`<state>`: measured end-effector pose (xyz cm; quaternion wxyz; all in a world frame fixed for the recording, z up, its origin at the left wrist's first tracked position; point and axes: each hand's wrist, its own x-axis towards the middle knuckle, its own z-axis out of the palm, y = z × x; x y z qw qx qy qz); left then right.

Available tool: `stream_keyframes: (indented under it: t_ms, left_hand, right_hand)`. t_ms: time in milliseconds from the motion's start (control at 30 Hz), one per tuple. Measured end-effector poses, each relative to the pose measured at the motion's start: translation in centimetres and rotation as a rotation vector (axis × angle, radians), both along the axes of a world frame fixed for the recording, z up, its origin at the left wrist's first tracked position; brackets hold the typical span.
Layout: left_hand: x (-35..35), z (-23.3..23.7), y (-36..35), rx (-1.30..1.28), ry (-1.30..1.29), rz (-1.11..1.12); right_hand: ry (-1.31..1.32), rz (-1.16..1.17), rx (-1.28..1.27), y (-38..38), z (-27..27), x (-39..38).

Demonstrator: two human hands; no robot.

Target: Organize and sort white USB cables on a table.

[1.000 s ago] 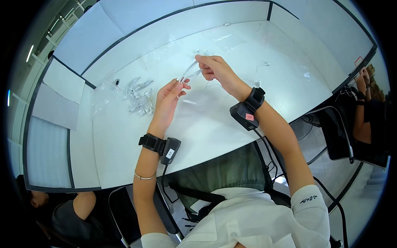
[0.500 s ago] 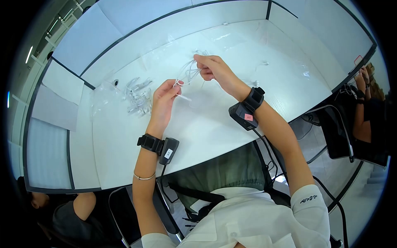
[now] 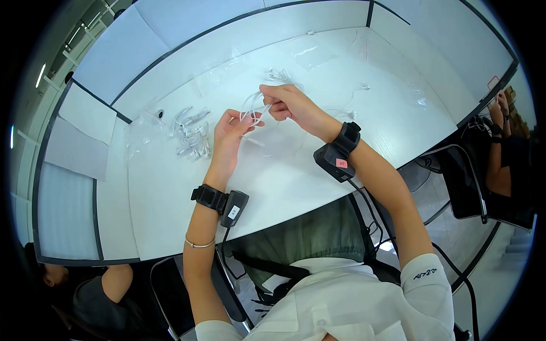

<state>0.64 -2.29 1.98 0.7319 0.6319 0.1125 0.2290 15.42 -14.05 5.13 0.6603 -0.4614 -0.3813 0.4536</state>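
Note:
A looped white cable [image 3: 251, 108] is held in the air over the white table, between my two hands. My left hand [image 3: 232, 129] is closed on the lower part of its loops, thumb on top. Up and to the right, my right hand [image 3: 282, 101] pinches the cable with fingers bent in. A loose length of cable hangs below my right hand. Beyond my hands lies a small bundle of white cables [image 3: 278, 76]. To the left of my left hand is a larger pile of white cables [image 3: 193, 133].
Clear plastic bags lie on the table [image 3: 165, 210] at the left [image 3: 142, 136] and along the back. A thin cable end [image 3: 364, 87] lies at the right. Low partitions surround the table. Other people are partly visible at the lower left and the right edge.
My right hand has moved slightly down and left, closer to my left hand. The cable loops are drawn closer together, and the small bundle behind now shows more fully.

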Motion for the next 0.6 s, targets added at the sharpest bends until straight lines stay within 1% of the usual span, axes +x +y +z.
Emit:
stream_keyframes:
  t_ms: [67, 167, 233, 267, 367, 400, 500, 600]
  left_hand:
    - [-0.1, -0.3, 0.2, 0.039, -0.019, 0.058]
    - [-0.2, 0.6, -0.6, 0.056, 0.036, 0.094]
    - [0.1, 0.8, -1.0, 0.093, 0.026, 0.114]
    - [-0.1, 0.9, -0.9, 0.102, 0.049, 0.056]
    - [-0.2, 0.4, -0.5, 0.168, 0.059, 0.034]
    - [-0.1, 0.5, -0.8, 0.132, 0.052, 0.068]
    - [0.0, 0.4, -0.6, 0.219, 0.107, 0.098]
    - [0.1, -0.1, -0.6, 0.239, 0.096, 0.089]
  right_hand:
    - [-0.015, 0.011, -0.007, 0.1, -0.1, -0.1]
    - [-0.052, 0.027, -0.022, 0.2, -0.3, -0.3]
    - [-0.081, 0.021, -0.049, 0.3, -0.4, -0.6]
    - [-0.074, 0.008, -0.04, 0.3, -0.5, -0.8]
    - [-0.106, 0.048, -0.022, 0.5, -0.8, -1.0]
    - [-0.094, 0.072, -0.005, 0.8, -1.0, -0.8]
    - [-0.17, 0.076, -0.023, 0.8, -1.5, -0.9]
    - [-0.177, 0.032, -0.008, 0.9, -1.4, -0.8]
